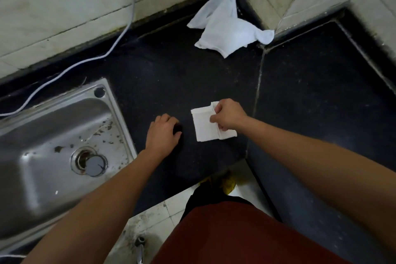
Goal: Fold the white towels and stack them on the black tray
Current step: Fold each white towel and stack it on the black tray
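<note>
Our right hand (228, 117) pinches the right edge of the folded towel (204, 125).
Our left hand (164, 133) rests loosely curled and empty on the tabletop (171, 75) beside it; the towel lies flat, nearly square, with no clear long axis.

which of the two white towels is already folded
The folded towel near the front edge of the counter, which the right hand pinches: it lies flat and squared. The crumpled towel sits bunched in the back corner.
</note>
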`<action>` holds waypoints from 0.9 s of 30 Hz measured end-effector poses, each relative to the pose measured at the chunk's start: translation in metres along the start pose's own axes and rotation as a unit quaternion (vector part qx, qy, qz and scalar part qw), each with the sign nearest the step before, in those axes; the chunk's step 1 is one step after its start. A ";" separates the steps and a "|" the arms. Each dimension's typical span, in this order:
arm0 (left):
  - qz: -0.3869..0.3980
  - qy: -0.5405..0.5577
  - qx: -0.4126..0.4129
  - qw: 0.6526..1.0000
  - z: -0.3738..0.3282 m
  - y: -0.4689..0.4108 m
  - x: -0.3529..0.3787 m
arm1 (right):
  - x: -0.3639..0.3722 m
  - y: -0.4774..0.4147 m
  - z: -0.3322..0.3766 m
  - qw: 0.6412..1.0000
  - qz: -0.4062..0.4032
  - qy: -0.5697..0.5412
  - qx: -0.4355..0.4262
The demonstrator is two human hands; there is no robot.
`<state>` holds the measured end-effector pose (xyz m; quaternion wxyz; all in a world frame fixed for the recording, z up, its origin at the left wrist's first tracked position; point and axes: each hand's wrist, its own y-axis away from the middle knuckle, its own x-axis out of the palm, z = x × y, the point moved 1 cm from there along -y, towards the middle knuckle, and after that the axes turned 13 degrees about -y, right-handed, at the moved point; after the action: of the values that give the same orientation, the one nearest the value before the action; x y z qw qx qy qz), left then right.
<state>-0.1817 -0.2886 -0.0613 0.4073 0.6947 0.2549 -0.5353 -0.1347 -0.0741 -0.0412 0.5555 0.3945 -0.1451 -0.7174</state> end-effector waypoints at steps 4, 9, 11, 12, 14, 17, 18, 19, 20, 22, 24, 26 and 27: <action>0.007 0.006 -0.028 1.000 0.015 0.016 0.000 | 0.038 -0.013 0.003 0.999 0.025 0.039 0.011; 0.013 0.020 -0.050 0.998 0.027 0.028 0.004 | 0.063 -0.026 0.001 0.996 0.015 0.089 -0.008; 0.017 0.021 -0.050 0.998 0.026 0.029 0.005 | 0.066 -0.029 0.000 0.994 0.002 0.105 -0.020; 0.019 0.021 -0.049 0.998 0.025 0.029 0.005 | 0.067 -0.029 -0.001 0.995 -0.002 0.099 -0.023; 0.020 0.019 -0.043 0.999 0.022 0.027 0.004 | 0.067 -0.027 -0.001 0.997 -0.001 0.067 -0.030; 0.010 0.019 -0.021 1.000 0.011 0.021 0.002 | 0.062 -0.023 -0.005 0.998 0.034 -0.002 -0.046; 0.000 0.021 -0.007 1.000 0.006 0.018 0.002 | 0.056 -0.022 -0.008 0.997 0.037 -0.031 -0.052; -0.013 0.022 0.012 1.000 0.000 0.015 0.001 | 0.048 -0.020 -0.011 0.996 0.025 -0.049 -0.064; -0.025 0.021 0.033 0.999 -0.007 0.011 0.000 | 0.037 -0.019 -0.014 0.996 -0.003 -0.046 -0.082; -0.039 0.007 0.079 0.996 -0.022 0.004 -0.002 | 0.014 -0.017 -0.020 0.991 -0.069 -0.007 -0.119; -0.019 -0.029 0.131 0.991 -0.037 -0.006 -0.002 | -0.004 -0.016 -0.024 0.983 -0.108 0.033 -0.146; 0.019 -0.069 0.162 0.984 -0.047 -0.013 0.000 | -0.008 -0.019 -0.025 0.976 -0.107 0.072 -0.176; 0.037 -0.089 0.169 0.981 -0.050 -0.017 0.002 | -0.007 -0.020 -0.026 0.973 -0.094 0.098 -0.187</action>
<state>-0.1675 -0.2382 -0.0638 0.3245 0.7118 0.0980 -0.6152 -0.1293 -0.0546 -0.0680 0.5610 0.3638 0.0842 -0.7388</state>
